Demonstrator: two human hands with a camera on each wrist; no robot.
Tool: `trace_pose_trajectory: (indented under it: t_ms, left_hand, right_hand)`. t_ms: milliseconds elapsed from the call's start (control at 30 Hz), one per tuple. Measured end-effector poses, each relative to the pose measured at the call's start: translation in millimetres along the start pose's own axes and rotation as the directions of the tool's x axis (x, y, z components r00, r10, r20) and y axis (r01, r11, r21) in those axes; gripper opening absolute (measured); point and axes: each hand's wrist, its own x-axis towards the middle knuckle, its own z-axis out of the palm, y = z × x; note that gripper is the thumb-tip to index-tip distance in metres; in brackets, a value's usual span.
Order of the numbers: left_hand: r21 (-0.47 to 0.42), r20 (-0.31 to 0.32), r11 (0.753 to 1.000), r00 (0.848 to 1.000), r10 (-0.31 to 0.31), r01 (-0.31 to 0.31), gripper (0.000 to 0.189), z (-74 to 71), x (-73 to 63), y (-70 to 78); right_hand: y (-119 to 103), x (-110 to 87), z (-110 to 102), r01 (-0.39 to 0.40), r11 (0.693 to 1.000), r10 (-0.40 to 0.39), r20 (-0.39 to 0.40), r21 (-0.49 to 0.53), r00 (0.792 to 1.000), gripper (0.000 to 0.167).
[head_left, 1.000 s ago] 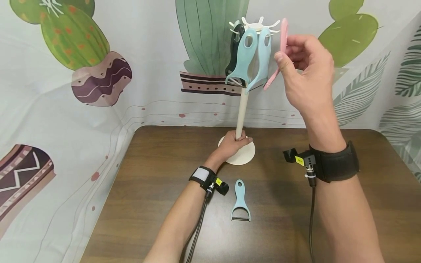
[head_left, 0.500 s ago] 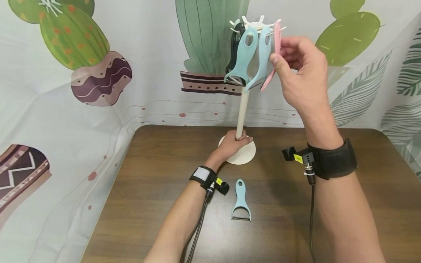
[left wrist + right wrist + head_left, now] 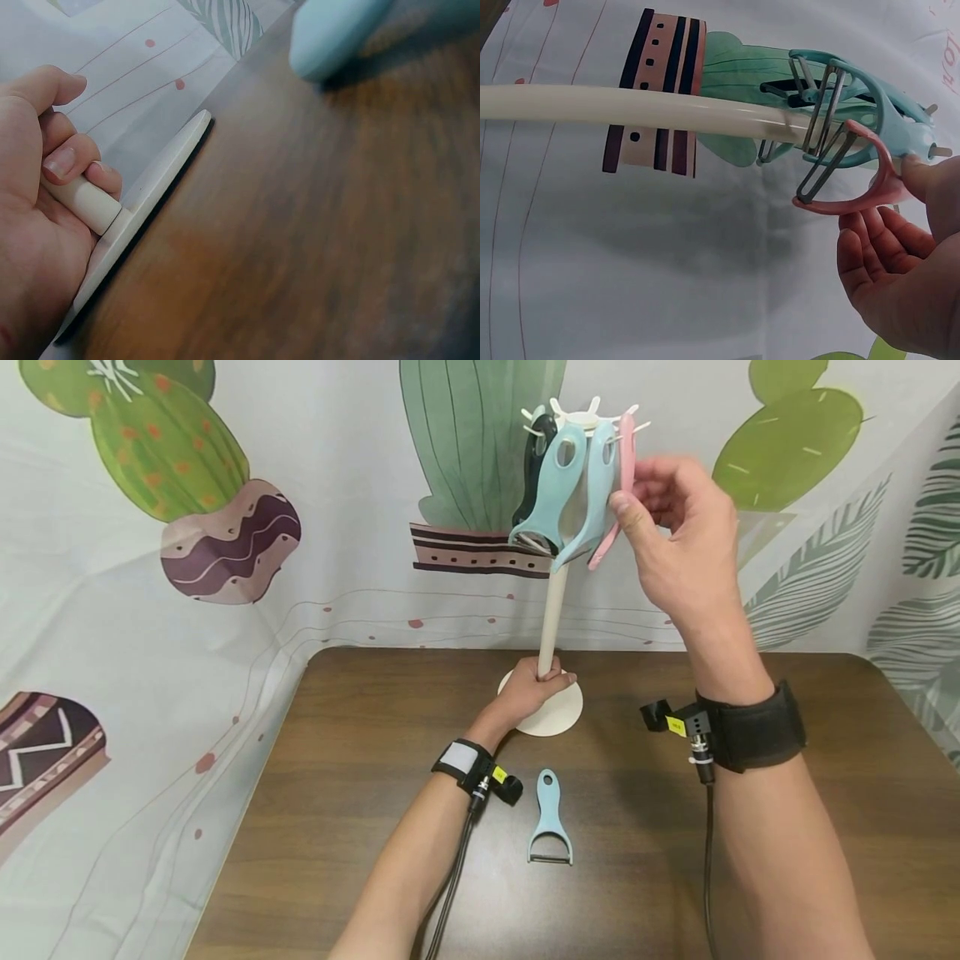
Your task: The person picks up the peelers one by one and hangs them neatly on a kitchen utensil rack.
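Observation:
A cream stand (image 3: pixel 552 614) with a round base rises at the back of the table, its spoked top ringed with hooks. Low on the pole, just above the base, my left hand (image 3: pixel 527 695) wraps its fingers around it. My right hand (image 3: pixel 686 547) pinches a pink peeler (image 3: pixel 627 450) between thumb and fingers at the right of the top. A hook passes through the hole in its handle. Two light blue peelers (image 3: pixel 557 493) and a black peeler (image 3: pixel 532 477) hang beside it. In the right wrist view, the pink peeler's blade (image 3: pixel 825 169) points toward the pole.
Another light blue peeler (image 3: pixel 549 814) lies on the wooden table (image 3: pixel 360 827) in front of the stand. Behind stands a cloth backdrop (image 3: pixel 352 510) printed with cacti. Cables (image 3: pixel 708 843) run from both wrist cameras along the forearms.
My right hand has moved left and slightly down with the pink peeler, whose handle has gone from beside the hooks onto one. The left hand still holds the pole.

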Motion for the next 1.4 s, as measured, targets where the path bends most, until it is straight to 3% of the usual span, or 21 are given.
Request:
trace_pose_trajectory:
  t_ms: [100, 400, 800, 1133, 1400]
  left_hand:
    - [0.0, 0.002, 1.0, 1.0, 0.003, -0.003, 0.04, -0.4, 1.0, -1.9]
    - [-0.021, -0.045, 1.0, 0.999, 0.018, -0.019, 0.043, 4.6, 10.8, -31.4]
    - [-0.023, -0.046, 0.999, 0.998, 0.047, -0.048, 0.043, 4.4, 9.6, -32.4]
    - [-0.044, -0.051, 0.998, 0.997, 0.05, -0.052, 0.043, 6.8, 9.1, -31.4]
    - [-0.011, -0.06, 0.998, 0.997, 0.054, -0.055, 0.042, 5.6, 9.5, -31.0]
  right_hand:
    - [3, -1.9, -1, -0.007, 1.0, 0.007, 0.005, 0.002, 1.0, 0.031]
    - [15, -10.0, -4, -0.079, 0.997, 0.079, 0.033, -0.008, 0.996, 0.035]
    - [59, -21.2, -7, -0.146, 0.984, 0.155, 0.086, -0.102, 0.984, 0.044]
    - [68, -49.0, -3, -0.18, 0.976, 0.2, 0.171, -0.125, 0.965, 0.053]
    - [75, -70.3, 1, -0.192, 0.966, 0.227, 0.217, -0.17, 0.949, 0.056]
